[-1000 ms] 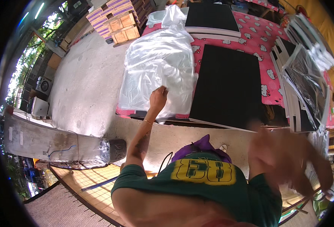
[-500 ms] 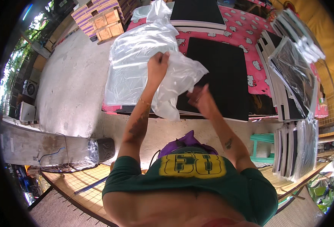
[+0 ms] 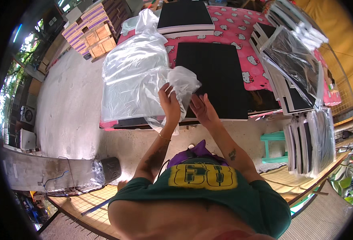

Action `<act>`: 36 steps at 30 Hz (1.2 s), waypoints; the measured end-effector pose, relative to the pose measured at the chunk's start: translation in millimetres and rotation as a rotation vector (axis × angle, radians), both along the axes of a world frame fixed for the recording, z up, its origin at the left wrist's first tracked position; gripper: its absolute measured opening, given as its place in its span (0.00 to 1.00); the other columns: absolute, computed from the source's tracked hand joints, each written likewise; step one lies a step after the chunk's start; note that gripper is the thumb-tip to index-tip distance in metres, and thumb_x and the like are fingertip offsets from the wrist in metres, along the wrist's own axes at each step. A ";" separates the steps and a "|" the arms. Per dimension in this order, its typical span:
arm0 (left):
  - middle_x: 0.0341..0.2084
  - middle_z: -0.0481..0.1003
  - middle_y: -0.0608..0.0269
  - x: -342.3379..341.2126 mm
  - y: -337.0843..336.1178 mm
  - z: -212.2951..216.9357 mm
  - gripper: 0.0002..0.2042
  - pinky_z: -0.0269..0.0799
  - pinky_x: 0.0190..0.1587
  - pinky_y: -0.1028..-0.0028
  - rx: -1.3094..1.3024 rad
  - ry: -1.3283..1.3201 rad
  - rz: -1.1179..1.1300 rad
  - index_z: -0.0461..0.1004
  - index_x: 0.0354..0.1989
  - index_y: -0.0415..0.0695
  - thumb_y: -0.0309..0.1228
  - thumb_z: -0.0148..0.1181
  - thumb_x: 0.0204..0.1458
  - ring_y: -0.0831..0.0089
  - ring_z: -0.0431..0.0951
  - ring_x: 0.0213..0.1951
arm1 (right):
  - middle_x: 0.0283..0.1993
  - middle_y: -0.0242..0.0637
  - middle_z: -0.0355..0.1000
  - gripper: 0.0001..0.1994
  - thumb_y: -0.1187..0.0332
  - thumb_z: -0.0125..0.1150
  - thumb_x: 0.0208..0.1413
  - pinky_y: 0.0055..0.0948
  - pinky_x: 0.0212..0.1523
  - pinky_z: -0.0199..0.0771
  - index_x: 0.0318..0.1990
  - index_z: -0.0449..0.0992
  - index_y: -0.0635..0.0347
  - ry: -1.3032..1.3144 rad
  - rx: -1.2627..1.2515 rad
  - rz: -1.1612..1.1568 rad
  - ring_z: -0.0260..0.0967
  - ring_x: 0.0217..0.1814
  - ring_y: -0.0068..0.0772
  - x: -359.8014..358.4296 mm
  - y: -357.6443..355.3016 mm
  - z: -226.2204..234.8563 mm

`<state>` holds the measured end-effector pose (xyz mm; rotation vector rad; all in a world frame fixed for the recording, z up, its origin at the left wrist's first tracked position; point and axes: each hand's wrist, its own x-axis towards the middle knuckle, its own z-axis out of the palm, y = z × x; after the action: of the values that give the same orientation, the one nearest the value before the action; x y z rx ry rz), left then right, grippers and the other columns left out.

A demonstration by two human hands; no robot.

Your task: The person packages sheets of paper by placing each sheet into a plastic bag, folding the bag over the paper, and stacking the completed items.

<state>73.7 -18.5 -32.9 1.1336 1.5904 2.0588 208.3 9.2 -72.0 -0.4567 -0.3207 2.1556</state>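
Observation:
A clear plastic bag lies crumpled over a stack of clear plastic sheets on the table. My left hand rests against the bag's folds, its fingers bent and spaced apart. Beside it, the bunched end of the bag rises toward a flat black panel with a pale edge. My right hand is open at the panel's near left corner, palm turned toward the bag and fingers apart. Whether its fingertips touch the plastic, I cannot tell.
Black panels are stacked at the back of the pink patterned table cover. More panels, some wrapped in plastic, lean at the right. A green stool stands below, near upright wrapped panels. Wooden crates are at the far left.
The raised part of the bag has come down and bunched up. My left hand has lowered and its fingers have loosened from a fist. My right hand has turned its palm toward the bag.

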 end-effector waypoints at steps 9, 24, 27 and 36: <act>0.38 0.69 0.44 17.6 -39.6 11.3 0.18 0.67 0.42 0.68 -0.344 0.477 -0.008 0.66 0.47 0.33 0.32 0.55 0.51 0.52 0.72 0.38 | 0.43 0.23 0.70 0.11 0.66 0.55 0.56 0.27 0.34 0.66 0.47 0.68 0.49 -0.203 0.119 0.088 0.67 0.39 0.21 0.7 -28.6 14.4; 0.28 0.76 0.48 -376.9 -82.8 21.0 0.17 0.71 0.32 0.61 -0.420 0.600 0.744 0.72 0.28 0.37 0.42 0.49 0.53 0.61 0.77 0.30 | 0.50 0.45 0.67 0.23 0.57 0.57 0.54 0.41 0.54 0.66 0.51 0.67 0.63 -0.167 0.116 -0.539 0.65 0.52 0.41 249.0 84.6 65.0; 0.26 0.69 0.45 -274.4 -13.1 151.9 0.13 0.65 0.39 0.61 0.346 0.381 1.358 0.63 0.35 0.31 0.31 0.38 0.60 0.54 0.69 0.29 | 0.49 0.43 0.67 0.19 0.60 0.53 0.56 0.37 0.56 0.64 0.51 0.66 0.62 -0.498 0.350 -0.947 0.65 0.52 0.39 301.6 58.9 115.5; 0.29 0.75 0.66 -5.0 44.8 59.5 0.18 0.68 0.35 0.82 -0.311 -0.060 -0.812 0.71 0.47 0.37 0.38 0.55 0.55 0.80 0.72 0.30 | 0.42 0.31 0.69 0.08 0.69 0.53 0.57 0.24 0.49 0.65 0.42 0.72 0.61 -0.636 0.858 -0.086 0.65 0.46 0.23 53.7 34.5 92.9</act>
<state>68.7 26.4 26.6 1.2901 1.0921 1.2574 262.0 43.7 20.9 -0.6087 -1.4637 1.5326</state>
